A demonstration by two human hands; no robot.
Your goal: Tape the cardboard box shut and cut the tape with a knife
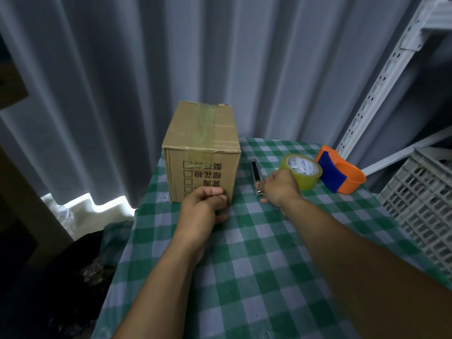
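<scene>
A: Left hand [204, 204] is curled into a loose fist, knuckles against the lower near face of the cardboard box [201, 152]. Can't tell whether anything is in it. Right hand [278, 189] lies palm down over the near end of the knife [256, 176], fingers bent toward it; can't tell whether it has actually gripped the handle.

B: Layout, big to small?

A: Surface [256, 265] with a green-and-white check cloth runs from near centre to far right. Grey curtain [122, 69] behind it. White slotted shelf upright [381, 79] at far right, grey plastic crate [420, 204] on the right edge.

B: Box?

A: Upright at the far-left corner of the surface, flaps down. A strip of clear tape [206, 123] runs along the top seam and folds over onto the near face. Printed characters on that face read upside down from here.

B: The rest?

A: Orange and blue tape dispenser [340, 171] at far right on the surface. Tape roll [302, 170], clear yellowish, just left of it, touching or nearly so, right behind the right hand. Knife lies flat between box and roll, black slider facing up, long axis running near to far.
</scene>
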